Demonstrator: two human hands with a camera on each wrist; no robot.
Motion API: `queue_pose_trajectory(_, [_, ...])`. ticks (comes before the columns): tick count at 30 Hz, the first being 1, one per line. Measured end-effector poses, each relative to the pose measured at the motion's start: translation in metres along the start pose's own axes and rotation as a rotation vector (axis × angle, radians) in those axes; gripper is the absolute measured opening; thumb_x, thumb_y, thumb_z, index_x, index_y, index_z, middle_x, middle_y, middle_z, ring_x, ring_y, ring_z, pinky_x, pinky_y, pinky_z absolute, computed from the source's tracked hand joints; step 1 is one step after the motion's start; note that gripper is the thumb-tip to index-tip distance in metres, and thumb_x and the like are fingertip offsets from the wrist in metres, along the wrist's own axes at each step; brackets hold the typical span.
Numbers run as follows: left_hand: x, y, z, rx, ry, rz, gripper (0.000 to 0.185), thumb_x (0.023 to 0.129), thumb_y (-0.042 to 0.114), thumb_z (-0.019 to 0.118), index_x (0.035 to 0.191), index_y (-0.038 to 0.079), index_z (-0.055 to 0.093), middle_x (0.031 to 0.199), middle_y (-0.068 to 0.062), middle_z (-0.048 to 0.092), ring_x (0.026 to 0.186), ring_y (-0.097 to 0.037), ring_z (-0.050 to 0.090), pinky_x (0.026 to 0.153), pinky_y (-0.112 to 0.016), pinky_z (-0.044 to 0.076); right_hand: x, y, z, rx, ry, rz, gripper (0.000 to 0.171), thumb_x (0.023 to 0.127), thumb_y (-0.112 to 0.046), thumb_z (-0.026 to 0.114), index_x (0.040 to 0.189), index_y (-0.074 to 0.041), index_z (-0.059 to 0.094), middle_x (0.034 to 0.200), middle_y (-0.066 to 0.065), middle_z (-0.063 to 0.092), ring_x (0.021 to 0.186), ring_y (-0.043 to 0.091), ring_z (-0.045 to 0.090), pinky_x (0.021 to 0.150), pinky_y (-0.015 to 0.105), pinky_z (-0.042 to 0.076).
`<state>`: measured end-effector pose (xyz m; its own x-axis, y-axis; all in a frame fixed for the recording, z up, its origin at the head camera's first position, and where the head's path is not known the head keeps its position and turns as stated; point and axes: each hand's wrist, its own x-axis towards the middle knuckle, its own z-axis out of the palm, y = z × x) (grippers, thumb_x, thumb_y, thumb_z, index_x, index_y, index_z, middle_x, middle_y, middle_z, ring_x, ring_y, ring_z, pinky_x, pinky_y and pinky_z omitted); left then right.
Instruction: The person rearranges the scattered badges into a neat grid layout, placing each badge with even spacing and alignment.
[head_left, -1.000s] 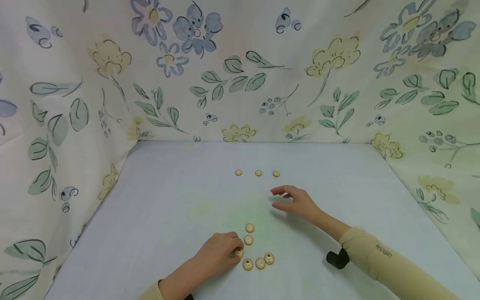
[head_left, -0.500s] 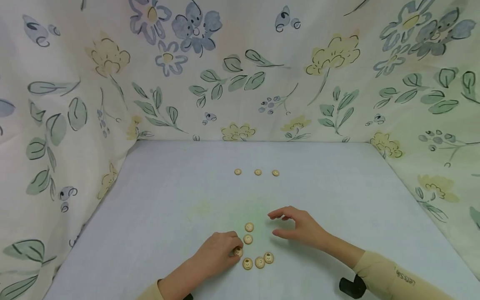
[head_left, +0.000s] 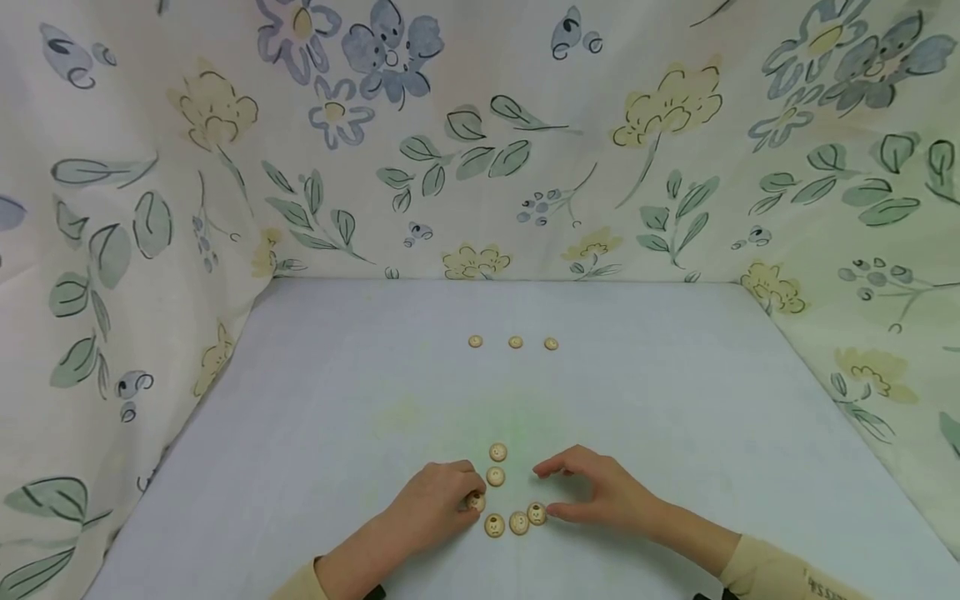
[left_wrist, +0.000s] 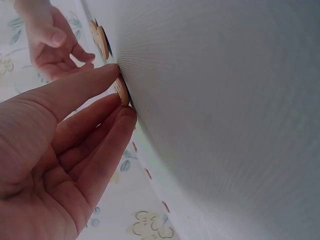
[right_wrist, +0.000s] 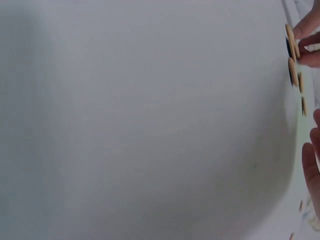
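Observation:
Small round wooden discs with printed faces lie on the table. My left hand [head_left: 435, 507] pinches one face disc [left_wrist: 121, 91] by its edges between thumb and fingertips, low at the table surface. Beside it sit a disc with a dark mouth [head_left: 494, 526], a paler disc [head_left: 519, 523] and another dark-mouthed disc [head_left: 536, 513], the last two overlapping. Above these are two more discs, a nearer one [head_left: 496, 477] and a farther one [head_left: 498, 452]. My right hand [head_left: 603, 493] holds nothing; its thumb and fingers are spread apart, the thumb tip right at the rightmost disc's edge.
Farther back, three discs stand in a spaced row: a left one [head_left: 476, 342], a middle one [head_left: 515, 342] and a right one [head_left: 551, 343]. A floral cloth [head_left: 480, 192] rises behind and along both sides of the white table [head_left: 337, 375].
My right hand has come down toward the near discs, from close to the back row to beside the rightmost near disc. The left hand keeps its pinch in the same place.

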<state>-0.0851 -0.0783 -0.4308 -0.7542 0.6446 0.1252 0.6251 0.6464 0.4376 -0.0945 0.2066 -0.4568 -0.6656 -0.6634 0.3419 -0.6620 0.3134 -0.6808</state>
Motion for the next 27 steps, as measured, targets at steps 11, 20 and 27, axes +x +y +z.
queue_pose_trajectory(11, [0.001,-0.001,0.001,-0.006,-0.011,-0.008,0.009,0.078,0.008,0.077,0.084,0.012,0.072,0.079,0.008,0.061,0.066,0.001,0.052,0.061,-0.018,0.045,-0.007,-0.003,0.011,-0.038,-0.057,-0.040,0.045,0.083,-0.020,0.079,0.124,-0.013,0.061,0.119,-0.004,0.062,0.110,0.010,0.056,0.094,0.023,0.043])
queue_pose_trajectory(20, [0.000,-0.002,0.002,-0.012,-0.007,0.001,0.010,0.077,0.008,0.078,0.085,0.012,0.072,0.079,0.007,0.061,0.067,0.001,0.052,0.062,-0.019,0.045,-0.007,-0.001,0.015,-0.080,-0.053,-0.111,0.039,0.085,-0.011,0.076,0.121,-0.015,0.063,0.116,-0.006,0.064,0.107,0.009,0.056,0.091,0.023,0.044])
queue_pose_trajectory(27, [0.000,-0.001,0.000,-0.012,-0.013,-0.009,0.010,0.077,0.008,0.078,0.085,0.012,0.073,0.079,0.007,0.062,0.067,0.001,0.053,0.061,-0.018,0.045,-0.007,0.000,0.017,-0.099,-0.041,-0.133,0.037,0.086,-0.010,0.075,0.120,-0.016,0.063,0.114,-0.007,0.064,0.104,0.008,0.056,0.090,0.024,0.044])
